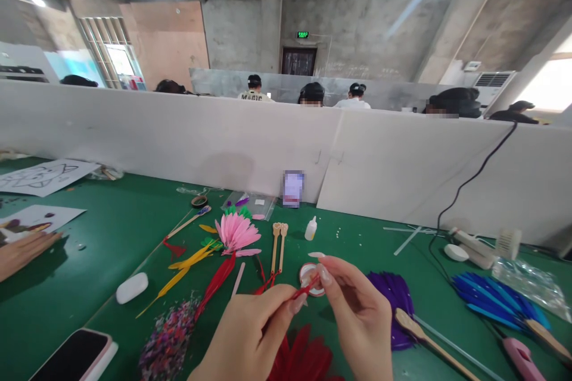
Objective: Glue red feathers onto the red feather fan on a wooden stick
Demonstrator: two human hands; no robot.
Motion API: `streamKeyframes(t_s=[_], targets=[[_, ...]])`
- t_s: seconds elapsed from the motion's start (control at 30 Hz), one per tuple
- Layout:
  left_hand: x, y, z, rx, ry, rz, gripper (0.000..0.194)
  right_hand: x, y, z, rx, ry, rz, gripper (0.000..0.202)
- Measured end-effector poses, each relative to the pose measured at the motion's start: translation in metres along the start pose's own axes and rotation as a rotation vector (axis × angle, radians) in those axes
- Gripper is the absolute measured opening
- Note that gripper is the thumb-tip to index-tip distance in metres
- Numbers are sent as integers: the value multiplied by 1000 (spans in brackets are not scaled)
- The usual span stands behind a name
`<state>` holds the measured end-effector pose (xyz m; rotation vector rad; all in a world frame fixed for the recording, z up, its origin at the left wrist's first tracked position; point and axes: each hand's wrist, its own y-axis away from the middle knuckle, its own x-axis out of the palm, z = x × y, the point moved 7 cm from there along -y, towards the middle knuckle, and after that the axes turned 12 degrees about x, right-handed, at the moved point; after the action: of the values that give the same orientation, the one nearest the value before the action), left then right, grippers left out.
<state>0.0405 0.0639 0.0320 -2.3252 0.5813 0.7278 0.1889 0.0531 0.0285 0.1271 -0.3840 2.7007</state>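
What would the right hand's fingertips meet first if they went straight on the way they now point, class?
Probably the left hand: the right hand points leftward, both pinching the thin red feather between them; depth is uncertain.

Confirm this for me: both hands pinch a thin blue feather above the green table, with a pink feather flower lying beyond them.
Not quite. The head view shows the left hand and right hand pinching a thin red feather, not blue, above the green table; the pink feather flower lies beyond.

Phone (74, 357) and red feather fan (304, 360) cut off by near edge, another person's hand (22, 253) by left edge; small card (294, 189) against far partition blurred.
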Motion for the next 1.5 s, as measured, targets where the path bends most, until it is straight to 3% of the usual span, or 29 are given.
streamKeyframes(t_s=[0.4, 0.63, 0.97, 1.17, 1.5], targets=[[9, 3, 3, -42, -37, 69, 34, -1, 2, -1, -31, 51, -64, 25], [10, 2, -4, -14, -73, 53, 33, -7, 7, -1, -82, 119, -119, 25], [-4, 1, -6, -18, 16, -62, 35, -1, 7, 7, -52, 116, 43, 25], [-3, 1, -9, 33, 5, -70, 34, -4, 7, 13, -75, 102, 3, 12], [-3, 0, -14, 21, -35, -20, 36, -9, 16, 13, -201, 199, -189, 13]])
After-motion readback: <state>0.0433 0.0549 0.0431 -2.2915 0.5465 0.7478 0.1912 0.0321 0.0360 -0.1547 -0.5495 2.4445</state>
